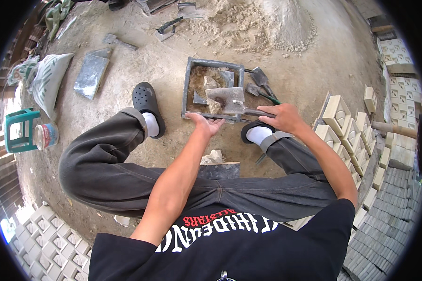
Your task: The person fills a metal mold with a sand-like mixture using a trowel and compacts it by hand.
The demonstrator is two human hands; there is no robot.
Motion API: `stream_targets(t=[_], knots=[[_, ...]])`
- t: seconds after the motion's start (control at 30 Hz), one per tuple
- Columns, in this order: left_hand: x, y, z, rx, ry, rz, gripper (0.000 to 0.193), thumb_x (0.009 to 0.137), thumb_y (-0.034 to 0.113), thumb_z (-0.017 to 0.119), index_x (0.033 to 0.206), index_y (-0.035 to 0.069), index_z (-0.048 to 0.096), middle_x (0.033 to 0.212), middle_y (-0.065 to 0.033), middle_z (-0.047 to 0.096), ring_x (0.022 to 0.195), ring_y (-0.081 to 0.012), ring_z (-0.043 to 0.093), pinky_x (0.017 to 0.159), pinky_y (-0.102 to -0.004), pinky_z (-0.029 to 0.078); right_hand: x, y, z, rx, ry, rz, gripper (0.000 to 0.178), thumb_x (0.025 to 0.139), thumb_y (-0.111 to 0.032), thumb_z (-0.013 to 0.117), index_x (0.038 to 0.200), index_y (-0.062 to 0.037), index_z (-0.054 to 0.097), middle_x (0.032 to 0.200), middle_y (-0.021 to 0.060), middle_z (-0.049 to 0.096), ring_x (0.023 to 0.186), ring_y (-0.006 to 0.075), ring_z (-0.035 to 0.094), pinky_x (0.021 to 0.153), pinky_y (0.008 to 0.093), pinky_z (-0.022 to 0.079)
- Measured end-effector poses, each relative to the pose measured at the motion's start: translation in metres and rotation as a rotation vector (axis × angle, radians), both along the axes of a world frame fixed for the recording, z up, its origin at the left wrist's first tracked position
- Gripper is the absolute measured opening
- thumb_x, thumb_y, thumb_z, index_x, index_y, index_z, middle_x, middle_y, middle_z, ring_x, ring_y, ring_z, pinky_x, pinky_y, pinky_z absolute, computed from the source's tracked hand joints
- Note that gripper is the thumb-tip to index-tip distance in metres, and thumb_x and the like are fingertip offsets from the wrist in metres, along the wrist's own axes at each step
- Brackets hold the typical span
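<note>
A rectangular grey mould frame (188, 86) lies on the ground between my feet, with angled metal pieces (227, 77) and clumps of sandy mix (210, 83) inside. My right hand (282, 118) is wrapped round the handle of a trowel. The flat trowel blade (226, 96) is over the right part of the frame, and some mix sits at its left edge. At the frame's near edge is my left hand (205, 124), fingers stretched out and palm turned up, holding nothing. Whether it presses on the frame is hard to tell.
Small trowels (261, 80) lie right of the frame. Beyond is a heap of pale powder (288, 23). Stacked patterned blocks (337, 114) stand on the right, more blocks (49, 243) lower left. A metal plate (92, 72), sack (51, 84) and green stool (21, 130) are on the left.
</note>
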State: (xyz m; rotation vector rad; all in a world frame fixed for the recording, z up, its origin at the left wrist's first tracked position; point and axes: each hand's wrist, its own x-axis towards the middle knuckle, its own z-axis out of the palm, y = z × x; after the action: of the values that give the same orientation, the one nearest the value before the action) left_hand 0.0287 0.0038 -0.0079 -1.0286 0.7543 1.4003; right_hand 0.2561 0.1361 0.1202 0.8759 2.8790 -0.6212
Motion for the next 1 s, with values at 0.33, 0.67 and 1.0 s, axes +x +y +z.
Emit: stream_targets(t=[0.33, 0.67, 1.0], knots=[[-0.037, -0.006, 0.01, -0.081, 0.147, 0.064, 0.107, 0.078, 0.084, 0.001, 0.15, 0.007, 0.017, 0.155, -0.0146, 0.017, 0.141, -0.0368, 0.021, 0.114, -0.0564, 0.017, -0.056, -0.027, -0.015, 0.28, 0.074, 0.23, 0.032, 0.082, -0.038, 0.067, 0.11, -0.0218, 0.069, 0.058, 0.0039, 0.055, 0.05, 0.022, 0.057, 0.044, 0.0341, 0.043], [-0.056, 0.019, 0.008, -0.555, 0.748, -0.18, 0.085, 0.092, 0.069, 0.021, 0.144, 0.003, 0.034, 0.145, -0.0198, 0.038, 0.132, -0.0375, 0.038, 0.109, -0.0443, 0.03, -0.006, 0.002, 0.004, 0.024, 0.259, -0.104, 0.035, 0.082, -0.036, 0.068, 0.109, -0.0144, 0.07, 0.077, 0.0105, 0.069, 0.065, 0.0244, 0.066, 0.054, 0.0336, 0.049], [-0.069, 0.029, -0.02, -0.319, 1.722, -1.208, 0.078, 0.095, 0.053, 0.038, 0.137, -0.011, 0.033, 0.134, -0.0305, 0.045, 0.126, -0.041, 0.044, 0.105, -0.0436, 0.035, 0.058, 0.076, -0.056, -0.087, 0.263, -0.783, 0.04, 0.085, -0.039, 0.067, 0.111, -0.0081, 0.068, 0.083, 0.0143, 0.07, 0.074, 0.0169, 0.065, 0.07, 0.0302, 0.049]])
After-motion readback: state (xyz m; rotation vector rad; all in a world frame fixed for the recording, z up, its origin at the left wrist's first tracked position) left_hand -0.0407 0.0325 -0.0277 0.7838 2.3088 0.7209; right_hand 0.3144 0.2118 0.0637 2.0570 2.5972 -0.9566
